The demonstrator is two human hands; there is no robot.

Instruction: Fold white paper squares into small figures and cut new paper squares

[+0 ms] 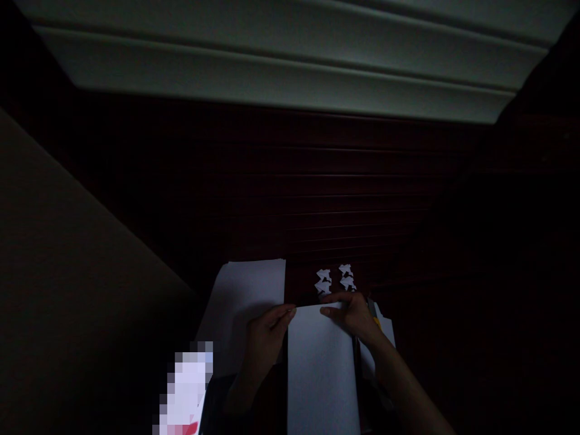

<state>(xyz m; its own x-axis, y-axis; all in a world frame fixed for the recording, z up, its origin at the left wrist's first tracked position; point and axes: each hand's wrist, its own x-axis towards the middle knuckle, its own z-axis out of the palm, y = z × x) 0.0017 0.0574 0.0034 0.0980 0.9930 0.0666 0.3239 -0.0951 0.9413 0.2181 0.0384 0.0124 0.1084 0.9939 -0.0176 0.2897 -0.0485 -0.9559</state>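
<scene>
A white sheet of paper (321, 374) hangs lengthwise in front of me, its top edge held up between my hands. My left hand (265, 335) pinches the sheet's top left corner between thumb and fingertips. On the top edge, towards the right, my right hand (360, 317) has its thumb on the near face and its index finger stretched along the far side. Just beyond that hand lie several small folded paper shapes (323, 281), grouped in two columns; its fingers partly cover the nearest ones.
A stack of white paper (254, 281) lies at the left, partly behind my left hand. More white paper (387, 332) and a dark and yellow object (375, 313) sit beside my right wrist. A bright, blurred-out screen (188, 386) glows at lower left. The room is dark.
</scene>
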